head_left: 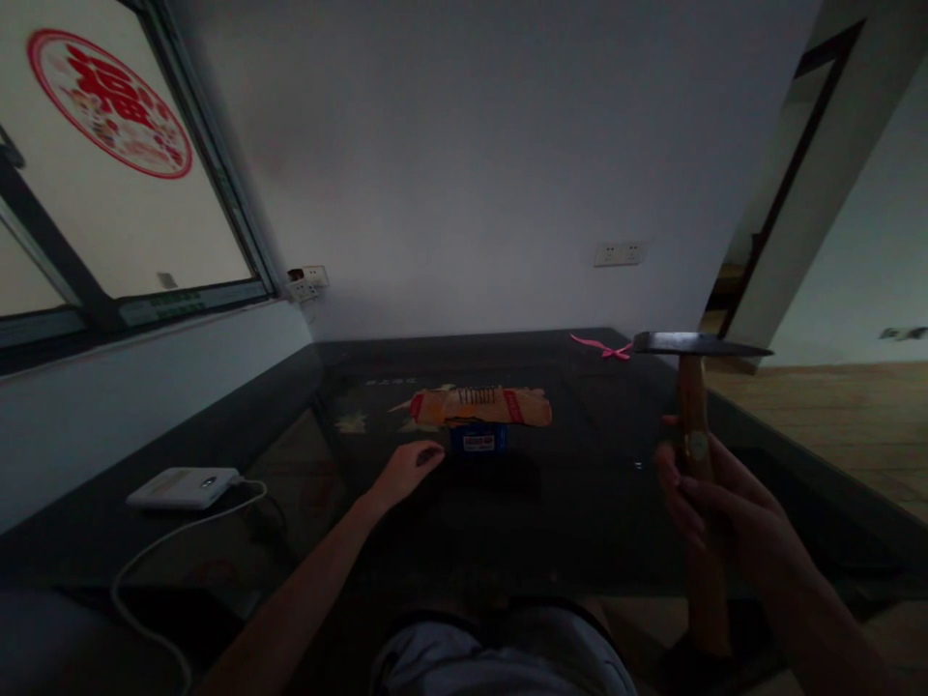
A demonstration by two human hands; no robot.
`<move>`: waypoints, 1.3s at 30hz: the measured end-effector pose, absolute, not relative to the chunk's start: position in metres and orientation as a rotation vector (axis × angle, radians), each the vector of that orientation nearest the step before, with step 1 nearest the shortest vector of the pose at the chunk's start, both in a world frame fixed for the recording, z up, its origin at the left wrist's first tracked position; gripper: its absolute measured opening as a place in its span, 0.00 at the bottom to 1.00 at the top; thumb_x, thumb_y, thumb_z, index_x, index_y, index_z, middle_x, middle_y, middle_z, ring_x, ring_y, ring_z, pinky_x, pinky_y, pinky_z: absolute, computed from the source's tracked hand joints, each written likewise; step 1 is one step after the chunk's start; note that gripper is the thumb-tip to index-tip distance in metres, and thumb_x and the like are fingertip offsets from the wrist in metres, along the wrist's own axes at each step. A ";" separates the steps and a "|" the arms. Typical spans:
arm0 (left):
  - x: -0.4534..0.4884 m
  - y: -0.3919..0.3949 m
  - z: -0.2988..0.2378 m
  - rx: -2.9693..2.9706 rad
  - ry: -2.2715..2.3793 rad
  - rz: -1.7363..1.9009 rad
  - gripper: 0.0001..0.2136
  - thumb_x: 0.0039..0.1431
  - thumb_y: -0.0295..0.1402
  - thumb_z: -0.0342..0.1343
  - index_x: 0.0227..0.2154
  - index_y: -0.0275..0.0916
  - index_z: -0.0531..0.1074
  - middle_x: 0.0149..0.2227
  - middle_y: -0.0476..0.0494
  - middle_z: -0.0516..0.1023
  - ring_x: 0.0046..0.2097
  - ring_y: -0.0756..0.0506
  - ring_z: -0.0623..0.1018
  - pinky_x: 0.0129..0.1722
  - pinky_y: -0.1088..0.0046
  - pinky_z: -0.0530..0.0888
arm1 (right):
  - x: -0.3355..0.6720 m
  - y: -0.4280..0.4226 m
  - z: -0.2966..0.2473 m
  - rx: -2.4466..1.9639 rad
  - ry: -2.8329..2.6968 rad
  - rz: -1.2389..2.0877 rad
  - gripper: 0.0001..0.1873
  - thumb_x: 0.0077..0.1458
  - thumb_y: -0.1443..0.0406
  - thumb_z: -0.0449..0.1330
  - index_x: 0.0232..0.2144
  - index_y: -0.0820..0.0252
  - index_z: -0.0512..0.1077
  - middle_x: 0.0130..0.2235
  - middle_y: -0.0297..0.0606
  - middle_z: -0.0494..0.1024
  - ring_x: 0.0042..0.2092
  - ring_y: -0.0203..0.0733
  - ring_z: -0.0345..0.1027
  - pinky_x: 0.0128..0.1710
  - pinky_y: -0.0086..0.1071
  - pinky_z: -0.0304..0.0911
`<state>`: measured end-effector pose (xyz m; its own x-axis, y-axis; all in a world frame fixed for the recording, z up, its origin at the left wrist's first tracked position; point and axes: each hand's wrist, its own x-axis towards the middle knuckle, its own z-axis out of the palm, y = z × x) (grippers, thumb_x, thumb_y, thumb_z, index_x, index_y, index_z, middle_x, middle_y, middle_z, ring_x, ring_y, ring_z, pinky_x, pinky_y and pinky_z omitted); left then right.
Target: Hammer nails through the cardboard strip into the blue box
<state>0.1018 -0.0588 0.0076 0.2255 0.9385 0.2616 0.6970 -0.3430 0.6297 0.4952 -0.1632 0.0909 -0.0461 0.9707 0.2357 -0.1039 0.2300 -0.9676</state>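
My right hand [717, 498] is wrapped round the wooden handle of a hammer [694, 401], held upright with its dark metal head on top, at the right of the table. My left hand [407, 469] rests low over the table with its fingers closed; a small dark patch shows at the fingertips, but I cannot make out what it is. Just beyond it, a torn piece of brown and red cardboard [533, 408] lies on a blue box [478, 440]. A row of several thin dark upright marks, apparently nails, shows along the cardboard's middle.
The dark glossy table [580, 522] reaches to the wall. A white power bank [185, 487] with a white cable [156, 549] lies at the left. At the back right is a pink ribbon [605, 348]. Wall sockets [618, 254] sit above.
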 end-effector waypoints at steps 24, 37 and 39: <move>0.152 -0.006 -0.012 1.927 1.423 1.062 0.26 0.50 0.42 0.58 0.50 0.34 0.64 0.51 0.32 0.71 0.54 0.40 0.70 0.54 0.61 0.65 | 0.500 -0.144 0.052 -1.404 -1.916 0.625 0.18 0.53 0.52 0.55 0.39 0.58 0.71 0.32 0.39 0.76 0.33 0.44 0.70 0.32 0.34 0.63; 0.239 0.053 -0.018 1.891 1.316 1.162 0.22 0.45 0.38 0.63 0.45 0.37 0.71 0.48 0.39 0.74 0.52 0.42 0.72 0.54 0.63 0.66 | 0.504 -0.072 0.016 -1.465 -2.332 0.114 0.13 0.53 0.56 0.56 0.37 0.55 0.72 0.38 0.37 0.79 0.37 0.43 0.72 0.35 0.32 0.62; 0.252 0.064 -0.017 1.832 1.313 1.109 0.23 0.44 0.36 0.63 0.45 0.35 0.71 0.47 0.39 0.75 0.50 0.42 0.73 0.53 0.64 0.67 | 0.505 -0.063 0.016 -1.448 -2.363 0.109 0.13 0.53 0.56 0.56 0.38 0.55 0.72 0.39 0.37 0.78 0.38 0.44 0.72 0.35 0.33 0.62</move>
<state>0.2523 0.0635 -0.0168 0.1537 0.9493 0.2742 0.4290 -0.3141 0.8469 0.5045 -0.0633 0.0157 -0.4061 0.8741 0.2665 0.8457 0.4700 -0.2528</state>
